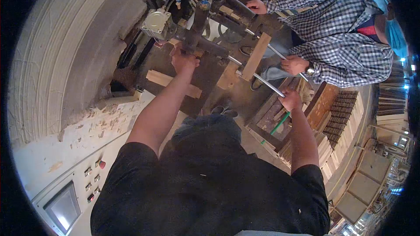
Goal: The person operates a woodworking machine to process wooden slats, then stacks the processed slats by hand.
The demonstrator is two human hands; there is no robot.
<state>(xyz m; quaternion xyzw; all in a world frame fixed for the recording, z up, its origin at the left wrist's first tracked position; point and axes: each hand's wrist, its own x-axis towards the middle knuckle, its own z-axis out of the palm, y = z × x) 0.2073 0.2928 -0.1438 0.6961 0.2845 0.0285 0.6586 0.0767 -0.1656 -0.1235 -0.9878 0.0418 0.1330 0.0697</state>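
Observation:
My left hand [184, 62] reaches in beside the machine, its fingers curled below a dark cylinder [194, 26]; I cannot tell what they hold. At the near end of a silver metal rod [269, 84], my right hand [290, 99] has its fingers closed round it. A thin green stick [276, 127] slants down and left from below that hand. Across the silver rods lies a wooden board [257, 57]. Another flat wooden piece [228, 76] sits under the rods, and loose wooden strips [174, 84] lie below my left forearm.
Opposite me, a person in a checked shirt [337, 39] has one hand [295, 64] at the second rod and another [257, 6] near a dark roller. Stacked wood strips [337, 135] stand at right. A control panel [94, 177] with a screen is at lower left.

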